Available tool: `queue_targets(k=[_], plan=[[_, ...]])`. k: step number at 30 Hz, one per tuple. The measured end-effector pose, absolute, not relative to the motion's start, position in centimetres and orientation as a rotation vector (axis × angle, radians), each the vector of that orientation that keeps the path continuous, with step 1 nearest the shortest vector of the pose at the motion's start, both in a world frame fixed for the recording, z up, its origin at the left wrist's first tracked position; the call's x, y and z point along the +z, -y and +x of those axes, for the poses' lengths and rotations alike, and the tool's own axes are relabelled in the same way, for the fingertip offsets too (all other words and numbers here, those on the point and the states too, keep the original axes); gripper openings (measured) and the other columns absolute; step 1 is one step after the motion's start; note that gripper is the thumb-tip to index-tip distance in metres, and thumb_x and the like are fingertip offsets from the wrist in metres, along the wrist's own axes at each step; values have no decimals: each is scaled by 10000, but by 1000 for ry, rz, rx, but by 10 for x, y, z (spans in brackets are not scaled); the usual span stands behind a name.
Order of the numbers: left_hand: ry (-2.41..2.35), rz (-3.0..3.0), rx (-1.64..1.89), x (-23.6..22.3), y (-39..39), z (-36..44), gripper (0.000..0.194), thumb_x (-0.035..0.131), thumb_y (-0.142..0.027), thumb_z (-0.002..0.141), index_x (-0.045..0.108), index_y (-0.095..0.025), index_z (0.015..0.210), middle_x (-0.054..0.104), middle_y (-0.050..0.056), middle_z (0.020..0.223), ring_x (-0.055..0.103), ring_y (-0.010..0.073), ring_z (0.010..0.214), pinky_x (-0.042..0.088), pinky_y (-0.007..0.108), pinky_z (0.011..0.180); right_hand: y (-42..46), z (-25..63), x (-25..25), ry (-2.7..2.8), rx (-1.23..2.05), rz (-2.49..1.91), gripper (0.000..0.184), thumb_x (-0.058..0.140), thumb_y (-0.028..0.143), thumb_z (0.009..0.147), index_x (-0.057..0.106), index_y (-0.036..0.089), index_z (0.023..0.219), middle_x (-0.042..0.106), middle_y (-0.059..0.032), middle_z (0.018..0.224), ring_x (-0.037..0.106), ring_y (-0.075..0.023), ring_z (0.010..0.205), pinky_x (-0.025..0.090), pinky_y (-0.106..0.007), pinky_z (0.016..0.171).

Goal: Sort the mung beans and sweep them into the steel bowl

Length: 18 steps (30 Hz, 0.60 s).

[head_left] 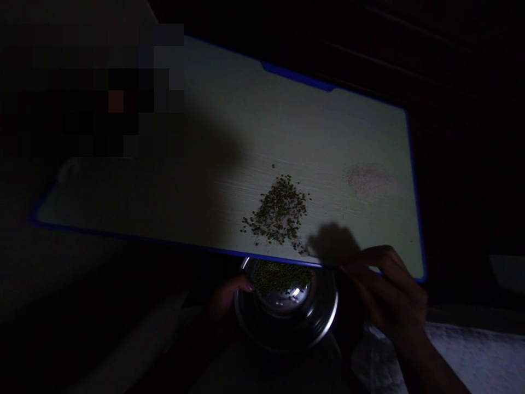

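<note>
1. The fingers of the left hand curl over the near rim of a round stainless-steel bowl, gripping it from the left side.
2. The fingers of the right hand bend slightly and reach to the near blue edge of the board. Whether they pinch anything is too dark to tell.
3. A white rectangular plastic cutting board with a blue edge lies above the bowl, its near edge passing just over the bowl's far rim.
4. A loose heap of small dark-green seeds lies on the board near its near edge, scattering toward the right hand's fingertips.
5. More of the small green seeds sit inside the bowl, gathered on its far side, with the bare steel bottom showing below them.
6. A faint pinkish powdery patch marks the board to the right of the heap.
7. A pale crumpled cloth lies at the lower right, beyond the right forearm.
</note>
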<state>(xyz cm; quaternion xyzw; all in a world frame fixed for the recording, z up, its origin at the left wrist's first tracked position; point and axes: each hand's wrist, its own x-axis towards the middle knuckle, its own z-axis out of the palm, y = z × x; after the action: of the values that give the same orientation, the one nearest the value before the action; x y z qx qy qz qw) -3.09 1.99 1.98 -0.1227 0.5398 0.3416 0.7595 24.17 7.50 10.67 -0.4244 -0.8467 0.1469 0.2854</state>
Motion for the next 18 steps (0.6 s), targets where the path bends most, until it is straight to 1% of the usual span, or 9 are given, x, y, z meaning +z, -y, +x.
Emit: queue_targets(k=[3, 5, 11, 15, 18], plan=[[-1211, -249, 700, 21, -20, -31, 239, 631, -122, 542, 771, -89, 734, 737, 149, 760, 672, 300, 713, 533, 413, 765, -78, 245, 112, 2229, 329, -1173, 454, 648, -14, 746, 650, 199, 1146, 640, -66, 951, 581, -196, 887, 480, -356, 689], [-1242, -256, 678, 24, -22, -30, 242, 629, -139, 551, 771, -90, 741, 735, 154, 754, 672, 310, 705, 533, 433, 759, -80, 245, 114, 2233, 330, -1170, 461, 647, -18, 744, 647, 201, 1151, 638, -64, 957, 582, -194, 892, 479, -354, 689], [-1157, -227, 744, 25, -24, -27, 202, 624, -118, 544, 758, -78, 689, 722, 144, 691, 666, 266, 640, 525, 355, 701, -78, 236, 107, 2297, 421, -1103, 455, 657, 35, 768, 634, 205, 1190, 646, -64, 970, 578, -197, 915, 505, -369, 724], [-1170, -207, 783, 18, -20, -29, 197, 629, -108, 565, 760, -88, 710, 741, 129, 762, 682, 268, 711, 529, 343, 719, -76, 236, 103, 2293, 457, -1094, 459, 636, 38, 782, 628, 211, 1208, 650, -67, 972, 582, -198, 901, 508, -372, 712], [-1147, -228, 783, 20, -21, -28, 204, 618, -94, 587, 762, -91, 732, 736, 112, 738, 676, 254, 696, 531, 332, 703, -74, 235, 104, 2287, 480, -1082, 466, 630, 42, 786, 624, 225, 1215, 654, -63, 965, 584, -197, 887, 508, -367, 694]])
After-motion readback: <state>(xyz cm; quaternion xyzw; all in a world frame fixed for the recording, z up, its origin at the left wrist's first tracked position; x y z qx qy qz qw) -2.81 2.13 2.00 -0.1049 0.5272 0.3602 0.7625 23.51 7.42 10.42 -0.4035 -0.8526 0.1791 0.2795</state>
